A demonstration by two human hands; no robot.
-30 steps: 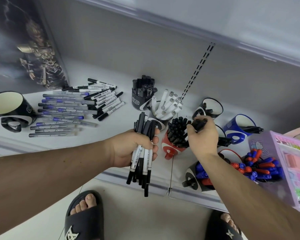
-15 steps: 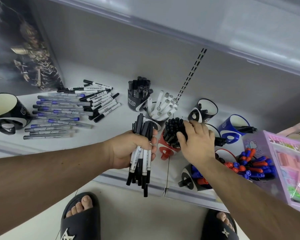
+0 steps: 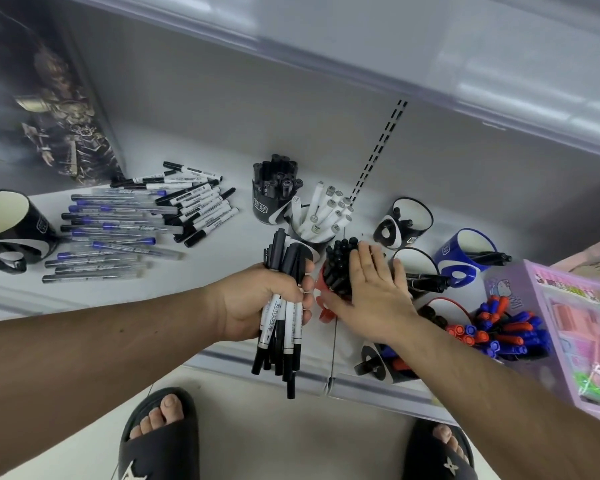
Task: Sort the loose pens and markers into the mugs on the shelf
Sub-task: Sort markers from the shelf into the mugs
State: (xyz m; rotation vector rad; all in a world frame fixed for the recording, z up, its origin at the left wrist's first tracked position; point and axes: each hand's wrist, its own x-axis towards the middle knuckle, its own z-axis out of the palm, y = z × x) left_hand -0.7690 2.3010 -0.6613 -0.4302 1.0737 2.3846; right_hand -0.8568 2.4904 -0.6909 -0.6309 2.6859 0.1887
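Note:
My left hand (image 3: 257, 299) grips a bundle of black-capped white markers (image 3: 280, 337) upright in front of the shelf edge. My right hand (image 3: 371, 292) lies flat with straight fingers on the black markers (image 3: 338, 261) packed in the red mug (image 3: 323, 306). Loose pens with blue caps (image 3: 111, 233) and black-and-white markers (image 3: 201, 209) lie in a pile on the left of the shelf (image 3: 222, 271). An empty black mug (image 3: 11, 230) lies at the far left.
Behind stand a black mug of black markers (image 3: 274, 192) and a mug of white markers (image 3: 323, 216). Black (image 3: 406, 220), blue (image 3: 468, 251) and other mugs stand right. Red and blue markers (image 3: 499, 330) fill one. A pink box (image 3: 575, 327) sits far right.
My right hand dropped from holding a black marker above the red mug to lying flat on the markers in it. My left hand kept its bundle still.

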